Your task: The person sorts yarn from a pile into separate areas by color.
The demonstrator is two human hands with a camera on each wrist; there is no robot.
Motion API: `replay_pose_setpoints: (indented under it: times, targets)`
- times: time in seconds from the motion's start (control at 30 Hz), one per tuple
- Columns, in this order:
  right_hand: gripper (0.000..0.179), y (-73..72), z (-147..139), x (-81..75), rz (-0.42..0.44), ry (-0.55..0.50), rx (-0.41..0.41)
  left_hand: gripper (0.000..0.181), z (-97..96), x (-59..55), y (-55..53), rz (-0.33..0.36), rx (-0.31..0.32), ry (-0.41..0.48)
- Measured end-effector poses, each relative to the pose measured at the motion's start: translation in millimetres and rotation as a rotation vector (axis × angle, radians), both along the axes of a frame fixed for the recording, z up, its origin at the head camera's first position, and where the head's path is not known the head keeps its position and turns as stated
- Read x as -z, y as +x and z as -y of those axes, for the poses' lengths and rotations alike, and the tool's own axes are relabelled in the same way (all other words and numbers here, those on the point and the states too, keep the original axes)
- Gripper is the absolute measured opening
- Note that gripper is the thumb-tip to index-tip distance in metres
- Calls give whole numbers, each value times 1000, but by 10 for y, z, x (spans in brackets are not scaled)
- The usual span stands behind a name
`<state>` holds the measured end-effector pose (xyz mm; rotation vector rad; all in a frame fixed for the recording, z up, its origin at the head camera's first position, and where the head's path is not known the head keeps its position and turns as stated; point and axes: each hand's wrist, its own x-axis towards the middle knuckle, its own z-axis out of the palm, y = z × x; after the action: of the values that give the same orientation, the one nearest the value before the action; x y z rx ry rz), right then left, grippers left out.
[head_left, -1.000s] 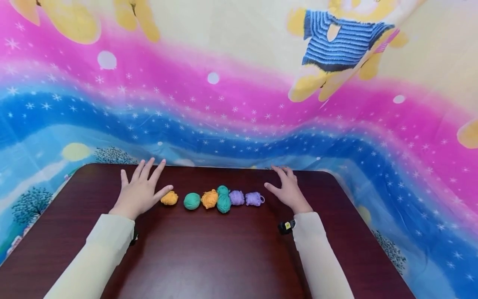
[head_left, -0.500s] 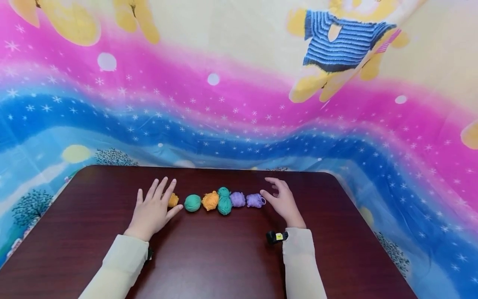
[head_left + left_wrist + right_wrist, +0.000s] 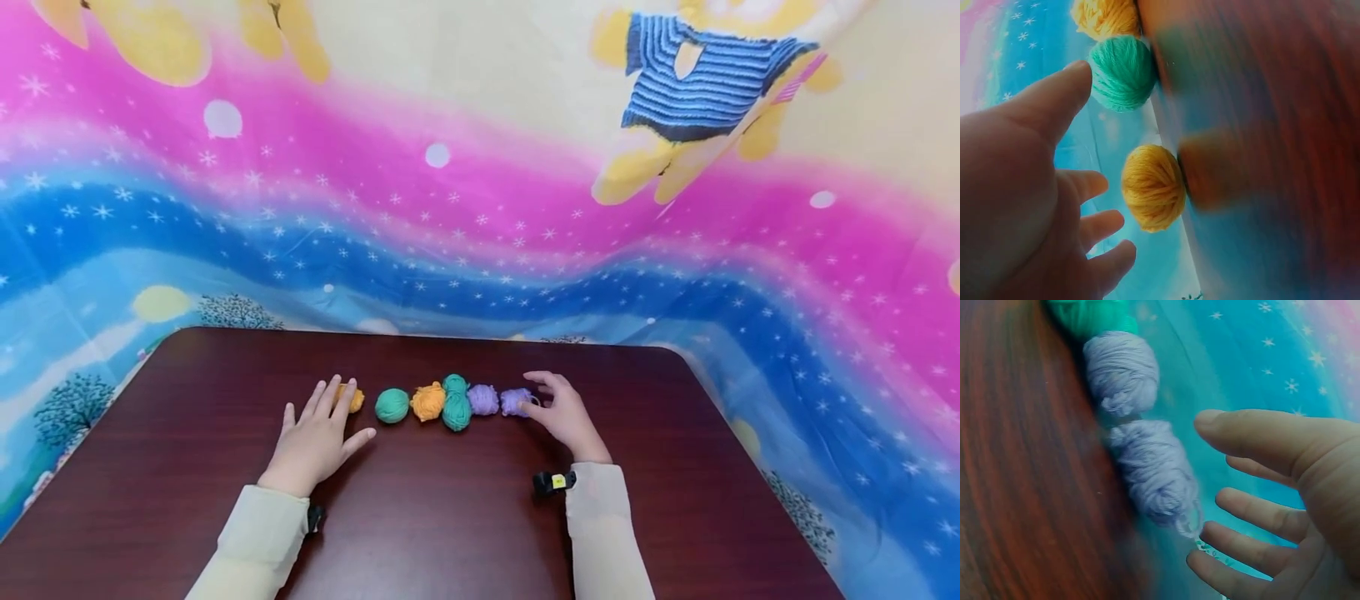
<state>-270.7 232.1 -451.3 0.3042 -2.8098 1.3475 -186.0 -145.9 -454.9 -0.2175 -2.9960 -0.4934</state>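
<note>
A row of small yarn balls lies across the dark table. My left hand (image 3: pixel 312 450), fingers spread, hovers by the leftmost yellow yarn ball (image 3: pixel 1154 187) and partly hides it in the head view. A green yarn ball (image 3: pixel 392 406) comes to its right, then an orange-yellow one (image 3: pixel 428 402). At the right end, my right hand (image 3: pixel 570 423) curves loosely beside a purple yarn ball (image 3: pixel 1159 472) that has a loose loop of yarn. The right wrist view shows a gap between fingers and ball. Neither hand holds anything.
Two green yarn balls (image 3: pixel 456 411), one behind the other, and another purple one (image 3: pixel 483 400) sit mid-row. The brown table (image 3: pixel 442 517) ends at the back against a printed cloth (image 3: pixel 420 225). Each wrist wears a black camera (image 3: pixel 551 483).
Both hands have come inward and lower: the left moved right to the yellow yarn ball, the right moved left to the end purple one. The yarn balls keep their places.
</note>
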Motion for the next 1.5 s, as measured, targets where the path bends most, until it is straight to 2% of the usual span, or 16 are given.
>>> replay_pose_setpoints:
  times: [0.1, 0.33, 0.53, 1.1, 1.5]
  targets:
    - [53, 12, 22, 22, 19, 34, -3, 83, 1, 3, 10, 33, 12, 6]
    - [53, 1, 40, 89, -15, 114, -27, 84, -3, -5, 8, 86, 24, 15]
    - [50, -15, 54, 103, -8, 149, -27, 85, -17, -7, -1, 114, 30, 28]
    - [42, -35, 31, 56, 12, 181, 5, 86, -5, 6, -9, 114, 43, 46]
    - [41, -46, -50, 54, -22, 169, 35, 86, -15, 9, -14, 114, 45, 46]
